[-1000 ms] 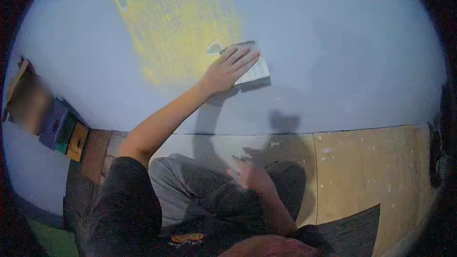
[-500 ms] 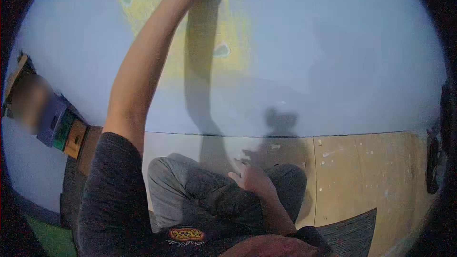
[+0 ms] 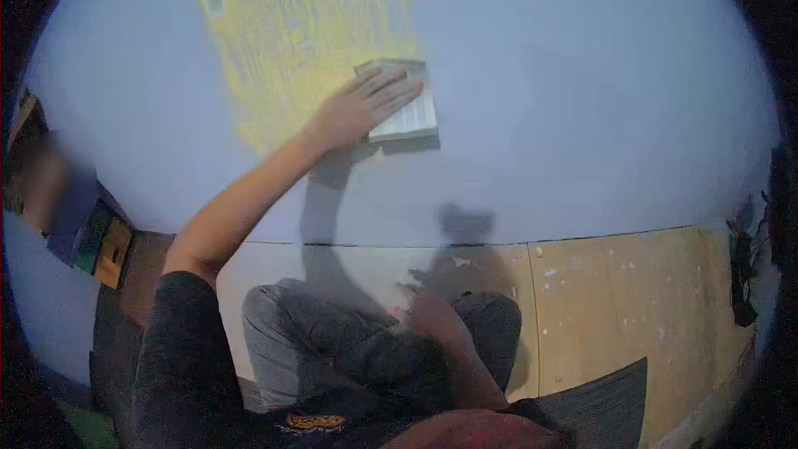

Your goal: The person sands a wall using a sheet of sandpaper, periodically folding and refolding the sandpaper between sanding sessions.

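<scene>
My left hand [image 3: 353, 112] lies with its fingers across a flat rectangular pad [image 3: 407, 122], pressing it against the pale blue wall [image 3: 515, 100]. The pad has a whitish, faintly lined face and a grey upper edge; my fingers hide part of it. It sits at the lower right border of a streaky yellow patch [image 3: 291, 41] on the wall. Over my lap, my right hand [image 3: 428, 316] rests near my knee. Its fingers look loosely apart and blurred, with nothing visible in them.
Below the wall runs a wooden board floor [image 3: 615, 291] with pale spots. A dark ribbed mat [image 3: 594, 403] lies at lower right. Another person [image 3: 54, 183] is at the left, near a wooden box [image 3: 114, 254]. Dark items [image 3: 742, 283] stand at the right edge.
My left hand has come down from the top edge of view, and the pad now shows under it at the patch's lower right. My right hand stays over my lap.
</scene>
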{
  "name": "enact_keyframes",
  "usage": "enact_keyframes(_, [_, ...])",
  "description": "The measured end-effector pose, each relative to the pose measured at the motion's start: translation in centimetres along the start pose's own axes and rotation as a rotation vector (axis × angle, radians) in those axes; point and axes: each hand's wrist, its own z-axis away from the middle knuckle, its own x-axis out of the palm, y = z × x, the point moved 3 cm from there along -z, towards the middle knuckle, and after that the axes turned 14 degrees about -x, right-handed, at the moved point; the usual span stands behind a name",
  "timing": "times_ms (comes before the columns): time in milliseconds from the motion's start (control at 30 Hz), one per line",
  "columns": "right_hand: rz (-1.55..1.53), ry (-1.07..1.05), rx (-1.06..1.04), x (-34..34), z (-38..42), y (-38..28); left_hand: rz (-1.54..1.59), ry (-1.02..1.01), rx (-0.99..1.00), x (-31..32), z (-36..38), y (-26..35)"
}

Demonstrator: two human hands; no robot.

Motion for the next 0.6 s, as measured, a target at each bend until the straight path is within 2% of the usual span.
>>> enact_keyframes(33, [0.013, 0.060, -0.067, 1.0, -0.5, 0.8, -0.093, 0.089, -0.047, -2.1, -2.5, -2.8])
enact_keyframes(100, [0.037, 0.067, -0.093, -1.0, -0.8, -1.1, -0.048, 0.374, -0.154, -7.8, -9.0, -8.9])
enact_keyframes(133, [0.031, 0.048, -0.087, -0.7, -1.0, -1.0, -0.011, 0.423, -0.243, -11.4, -11.7, -11.7])
enact_keyframes(167, [0.025, 0.025, -0.076, -0.4, -1.0, -0.9, 0.033, 0.470, -0.336, -14.6, -13.8, -13.9])
enact_keyframes(200, [0.056, 0.044, -0.107, -0.4, -1.2, -0.9, 0.240, 0.631, -0.428, -17.1, -15.8, -15.1])
enact_keyframes(233, [0.085, 0.059, -0.141, -0.4, -1.4, -0.8, 0.449, 0.785, -0.518, -18.3, -17.1, -15.4])
enact_keyframes(333, [0.139, 0.060, -0.205, 2.2, -1.7, 1.4, 0.295, 0.752, -0.623, -18.0, -16.8, -11.4])
enact_keyframes(367, [0.110, -0.001, -0.163, 2.0, -1.7, 1.5, 0.223, 0.846, -0.469, -14.5, -16.3, -10.5])
enact_keyframes(400, [0.078, -0.062, -0.121, 1.3, -1.5, 0.8, 0.037, 0.654, -0.407, -11.1, -15.5, -10.1])
enact_keyframes(433, [0.045, -0.118, -0.076, 0.4, -1.4, -0.2, 0.026, 0.626, -0.382, -7.9, -13.8, -6.8])
enact_keyframes(467, [-0.025, -0.136, 0.043, -1.2, -1.4, -1.6, 0.079, 0.505, -0.316, -5.1, -10.4, -2.3])
enact_keyframes(500, [-0.025, -0.159, 0.050, -0.7, -1.5, -1.3, 0.020, 0.369, -0.246, -2.8, -7.3, 0.2])
enact_keyframes(533, [-0.024, -0.180, 0.059, 0.2, -1.6, -0.3, 0.106, 0.247, -0.219, -1.5, -4.2, 2.2])
enact_keyframes(567, [-0.027, -0.201, 0.067, 1.2, -1.8, 0.2, 0.155, 0.231, -0.202, 0.2, -1.4, 3.3])
enact_keyframes(600, [0.030, -0.196, 0.033, 1.4, -1.8, 0.2, 0.101, 0.097, -0.198, 1.8, 0.7, 4.3])
